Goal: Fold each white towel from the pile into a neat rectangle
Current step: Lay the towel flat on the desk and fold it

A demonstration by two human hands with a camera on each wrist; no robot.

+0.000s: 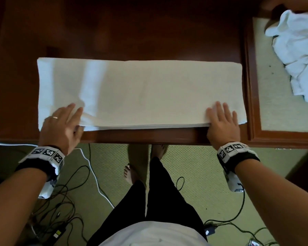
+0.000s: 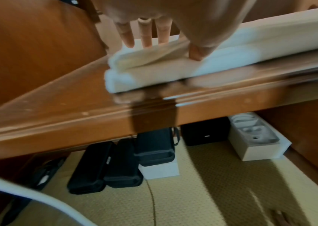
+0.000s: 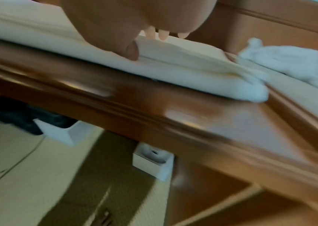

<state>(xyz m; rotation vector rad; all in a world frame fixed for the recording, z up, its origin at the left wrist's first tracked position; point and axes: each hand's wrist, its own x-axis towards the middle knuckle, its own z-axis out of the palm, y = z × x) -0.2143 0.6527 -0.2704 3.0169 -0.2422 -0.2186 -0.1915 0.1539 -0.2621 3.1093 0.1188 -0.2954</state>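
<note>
A white towel (image 1: pixel 140 93), folded into a long double-layered strip, lies flat across the dark wooden table (image 1: pixel 132 32), its near edge close to the table's front. My left hand (image 1: pixel 60 125) rests on the towel's near-left corner, fingers (image 2: pixel 144 35) straight on top and the thumb at the layered edge of the towel (image 2: pixel 154 73), which is wrinkled there. My right hand (image 1: pixel 222 121) lies flat on the near-right corner. Its thumb (image 3: pixel 133 52) sits against the top layer's edge of the towel (image 3: pixel 192 73). A crumpled pile of white towels (image 1: pixel 297 50) sits far right.
The pile (image 3: pixel 289 61) lies on a pale green, wood-framed surface (image 1: pixel 274 107) adjoining the table's right end. Beneath the table are black cases (image 2: pixel 105 165) and white boxes (image 2: pixel 256 137). Cables (image 1: pixel 64 201) trail over the green carpet around my feet.
</note>
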